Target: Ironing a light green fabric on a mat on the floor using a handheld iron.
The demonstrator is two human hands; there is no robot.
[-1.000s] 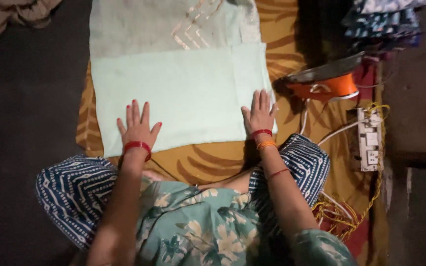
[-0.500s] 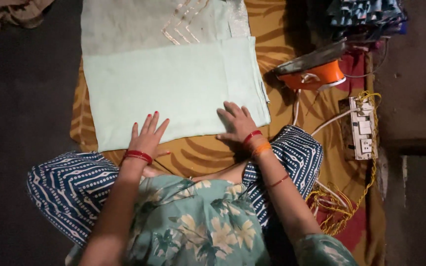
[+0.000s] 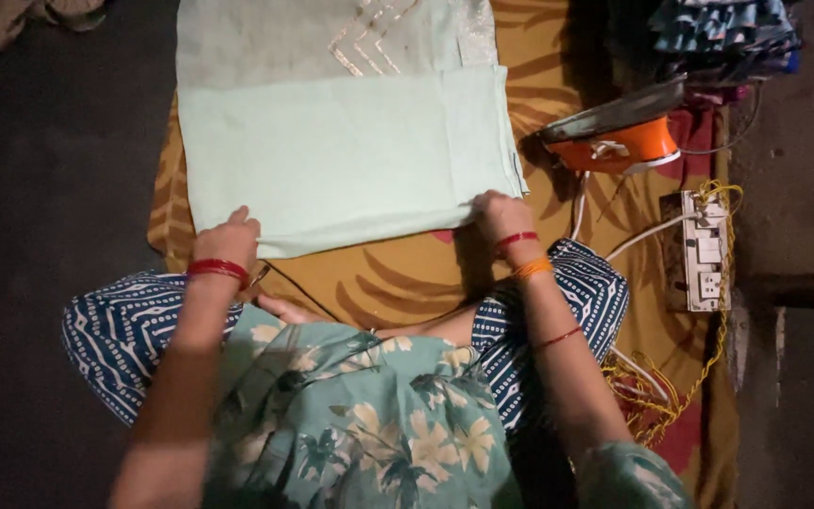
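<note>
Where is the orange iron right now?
In the head view, the orange iron rests on the patterned mat, to the right of the pale green cloth, just above the white power strip.

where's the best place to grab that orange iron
Probably by the orange body on top. The iron lies tipped on the patterned mat, grey soleplate facing away from the person, so come from the near side, clear of the plate and the white cord.
</note>
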